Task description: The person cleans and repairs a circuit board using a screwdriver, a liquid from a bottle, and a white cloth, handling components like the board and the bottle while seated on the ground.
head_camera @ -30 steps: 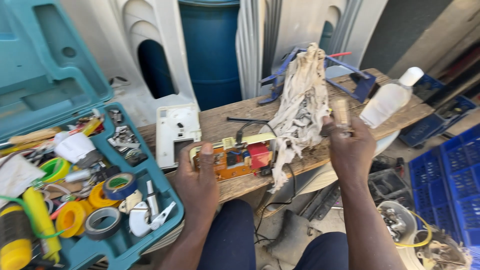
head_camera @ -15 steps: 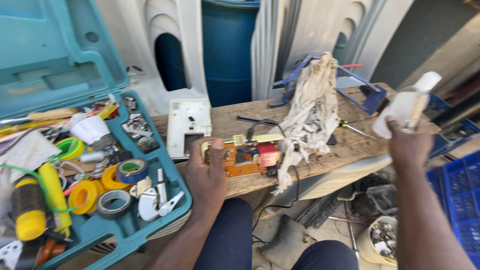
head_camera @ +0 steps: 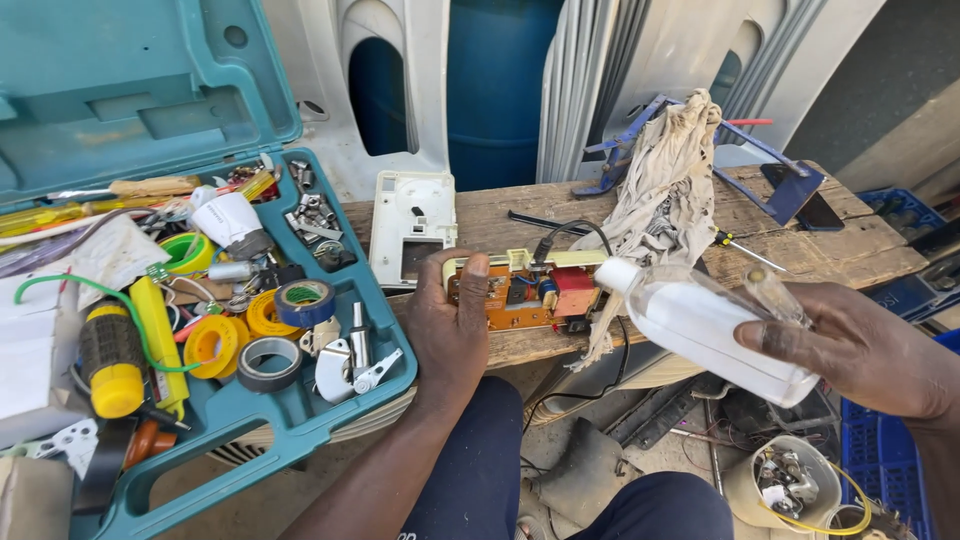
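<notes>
Bottle [head_camera: 715,335], now lifted, tilts in right hand [head_camera: 850,345] fingers.

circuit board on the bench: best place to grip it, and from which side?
Take the circuit board by its bare left edge, coming from the near left, much as the left hand does now, thumb on top. It lies flat on the wooden bench, and its middle and right carry upright parts, a red block and a black cable. The right hand holds a clear bottle.
</notes>
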